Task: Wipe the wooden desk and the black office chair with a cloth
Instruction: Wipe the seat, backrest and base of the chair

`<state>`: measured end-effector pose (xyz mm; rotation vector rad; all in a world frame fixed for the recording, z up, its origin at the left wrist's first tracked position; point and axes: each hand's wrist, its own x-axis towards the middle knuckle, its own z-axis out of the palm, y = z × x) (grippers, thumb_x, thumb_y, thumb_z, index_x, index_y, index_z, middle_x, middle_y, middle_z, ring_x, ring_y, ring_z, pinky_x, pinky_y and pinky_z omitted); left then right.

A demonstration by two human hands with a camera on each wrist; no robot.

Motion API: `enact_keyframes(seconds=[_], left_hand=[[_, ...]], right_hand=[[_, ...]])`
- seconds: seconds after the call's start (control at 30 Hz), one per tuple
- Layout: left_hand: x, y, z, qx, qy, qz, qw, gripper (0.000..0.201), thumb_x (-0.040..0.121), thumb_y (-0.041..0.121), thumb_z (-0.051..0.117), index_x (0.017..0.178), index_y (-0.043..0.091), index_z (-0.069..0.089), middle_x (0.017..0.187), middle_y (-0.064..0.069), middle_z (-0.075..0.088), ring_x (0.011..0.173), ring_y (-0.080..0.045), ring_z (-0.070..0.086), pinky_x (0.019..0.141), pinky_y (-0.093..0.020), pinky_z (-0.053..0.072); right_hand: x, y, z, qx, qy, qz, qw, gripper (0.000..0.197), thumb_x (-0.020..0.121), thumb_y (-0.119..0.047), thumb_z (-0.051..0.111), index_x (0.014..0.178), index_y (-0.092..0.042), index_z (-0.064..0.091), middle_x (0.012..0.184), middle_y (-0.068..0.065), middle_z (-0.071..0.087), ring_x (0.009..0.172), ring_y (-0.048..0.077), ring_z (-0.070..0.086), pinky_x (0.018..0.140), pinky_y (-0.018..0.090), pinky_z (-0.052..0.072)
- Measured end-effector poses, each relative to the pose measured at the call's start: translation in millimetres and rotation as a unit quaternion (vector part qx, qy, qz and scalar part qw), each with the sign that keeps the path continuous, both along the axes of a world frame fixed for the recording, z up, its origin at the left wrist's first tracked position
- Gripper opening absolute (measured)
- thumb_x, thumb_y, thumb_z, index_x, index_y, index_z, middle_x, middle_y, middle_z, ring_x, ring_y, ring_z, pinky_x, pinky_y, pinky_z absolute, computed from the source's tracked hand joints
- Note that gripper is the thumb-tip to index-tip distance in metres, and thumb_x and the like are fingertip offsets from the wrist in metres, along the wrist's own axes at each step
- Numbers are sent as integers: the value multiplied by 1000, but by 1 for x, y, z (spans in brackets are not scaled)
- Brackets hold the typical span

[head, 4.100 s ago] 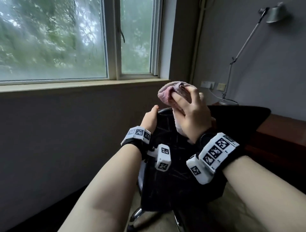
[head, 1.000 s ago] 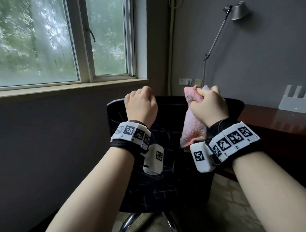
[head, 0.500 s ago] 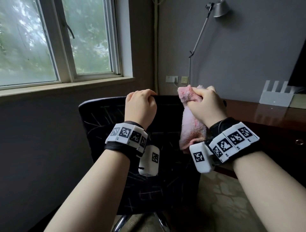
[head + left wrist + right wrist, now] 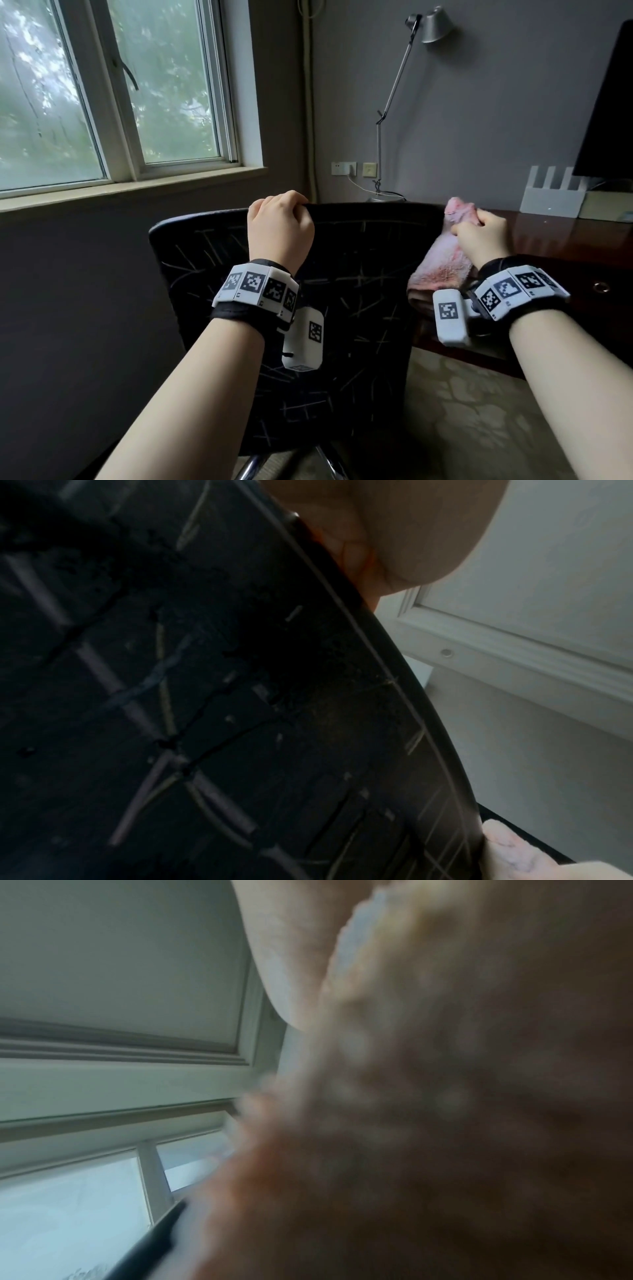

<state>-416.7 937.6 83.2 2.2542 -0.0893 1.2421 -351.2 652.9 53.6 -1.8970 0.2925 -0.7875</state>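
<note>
I see the cloth [image 4: 442, 260] as a fluffy pink terry rag, paler in the middle and redder along its lower hem, bunched into a thick fold. Its long axis runs from the top right corner of the black office chair [image 4: 346, 281] down and toward me, so the bunched end points up and the loose end hangs against the backrest's right edge, beside the wooden surface [image 4: 565, 233]. My right hand [image 4: 483, 240] grips the upper part of the cloth, fingers curled tight round it; the right wrist view shows only blurred pink pile [image 4: 445, 1096] close to the lens. My left hand [image 4: 279, 229] holds the chair's top rim left of centre, fingers hooked over the edge and thumb behind. In the left wrist view the black backrest [image 4: 205, 696], marked with thin pale lines, fills most of the picture. The chair stands with its back toward me, and its chrome base [image 4: 253, 462] shows below.
</note>
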Motion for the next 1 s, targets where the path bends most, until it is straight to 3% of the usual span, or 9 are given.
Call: enact_keyframes(seconds=[0.13,0.27,0.4,0.5,0.67,0.77,0.83,0.9,1.0], left_hand=[[-1,-1,1,-2,-3,1,1000,26,86,9,46,97,16,69,95,-2,69,98,-21,57,98,-21,22],[-3,1,2,9,-3,-3,1000,27,87,8,46,99,15,69,97,-3,69,100,-20,57,99,-21,22],[-3,0,1,14,3,0,1000,28,87,8,45,100,15,68,98,-3,69,102,-20,56,99,-22,22],[-6,2,3,35,12,-14,999,32,88,11,41,104,15,68,103,-3,69,105,-20,56,101,-23,22],[-10,26,1,76,3,-6,997,49,82,30,29,109,20,68,118,3,66,124,-8,48,114,-26,5],[-15,60,-12,-22,-27,40,999,38,93,31,35,115,18,64,137,5,53,137,-10,33,115,-27,-1],[-14,90,-19,-79,4,76,994,35,100,28,37,128,18,55,150,3,37,143,-12,19,115,-28,-3],[-14,116,-22,-136,39,92,986,40,101,30,34,136,15,47,154,0,30,144,-16,17,115,-32,4],[-12,143,-27,-268,66,19,961,49,97,39,31,133,11,49,143,-6,45,132,-22,37,106,-28,22]], right_hand=[[3,1,-15,66,23,-10,998,29,86,-33,57,80,-6,65,75,10,61,72,28,54,66,28,40],[2,14,-34,88,71,-5,994,15,79,-13,53,67,-4,55,76,12,56,75,26,52,66,30,36],[-5,30,-50,61,132,37,989,16,78,-15,54,83,-5,66,91,18,67,91,35,64,76,34,46],[-13,40,-54,15,137,72,988,15,75,-17,56,72,-5,65,78,17,67,84,36,64,72,38,49],[-48,64,-34,-81,53,79,992,8,67,-16,59,67,-11,53,67,6,49,67,25,43,61,30,34],[-73,93,-18,-128,-31,103,986,30,77,-17,62,105,-22,69,93,4,47,79,18,47,75,24,36],[-89,120,-7,-130,-104,121,979,37,81,-14,65,117,-16,66,98,1,45,84,15,50,77,19,35],[-100,148,0,-131,-186,151,962,36,79,-13,69,115,-11,67,99,0,43,83,8,47,77,12,33],[-103,185,0,-170,-266,196,928,38,77,-9,69,115,-9,66,107,5,42,92,9,47,82,12,37]])
